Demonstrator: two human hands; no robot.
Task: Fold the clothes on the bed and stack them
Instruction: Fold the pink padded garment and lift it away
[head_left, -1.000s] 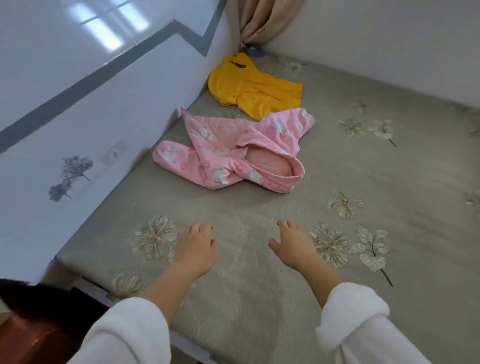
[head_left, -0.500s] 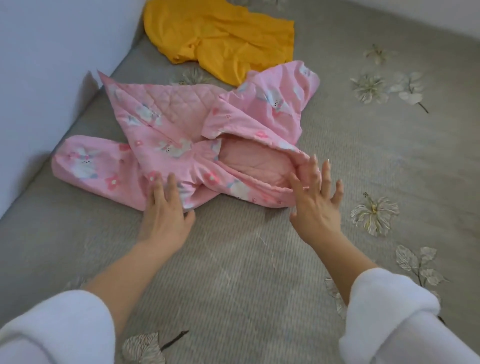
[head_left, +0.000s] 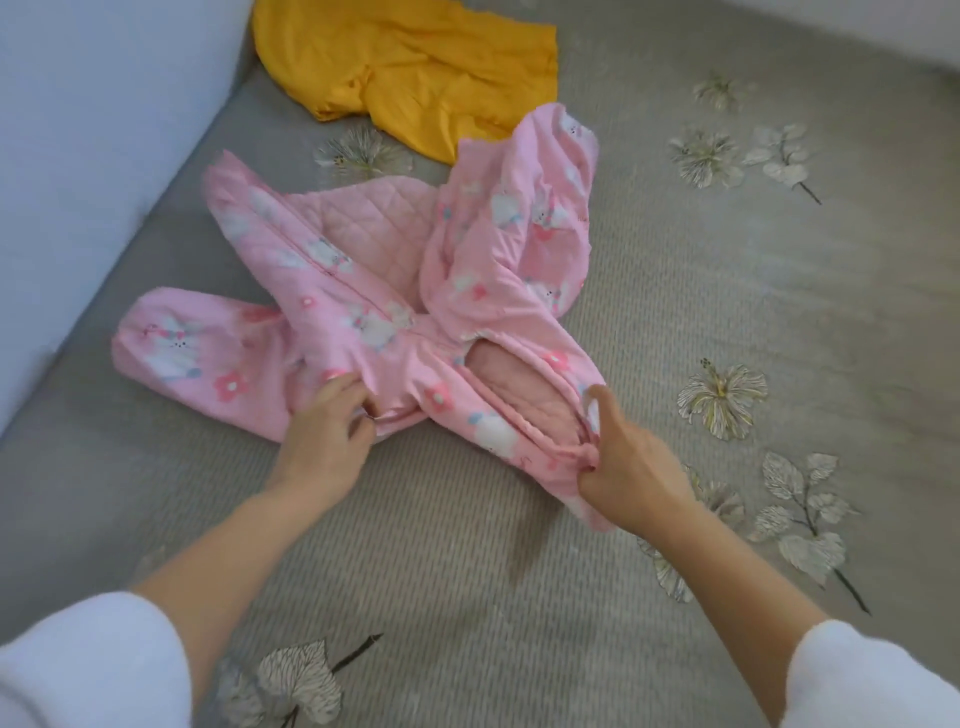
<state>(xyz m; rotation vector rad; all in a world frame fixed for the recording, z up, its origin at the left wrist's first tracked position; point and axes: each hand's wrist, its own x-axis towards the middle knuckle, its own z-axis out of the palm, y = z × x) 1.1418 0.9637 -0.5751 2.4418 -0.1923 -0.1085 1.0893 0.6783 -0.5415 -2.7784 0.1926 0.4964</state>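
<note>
Pink quilted garment (head_left: 363, 312), crumpled at frame centre on the bed (head_left: 727, 338), is gripped at its near edge by left hand (head_left: 327, 431) and right hand (head_left: 628, 462). Yellow garment (head_left: 410, 73), at upper centre, lies unfolded; nothing is stacked.

A second ago my left grip (head_left: 324, 441) hovered open over the bed (head_left: 701, 322), well short of the clothes. Half a second ago it lay flat on the pink quilted garment (head_left: 332, 270), and now it pinches a fold at the garment's near edge. My right grip (head_left: 631, 467), spread open beside the garment's opening half a second ago, now curls round the rim of that opening. That corner is drawn out nearer to me. My view has come closer, so the yellow garment (head_left: 415, 67) now sits at the top edge.
</note>
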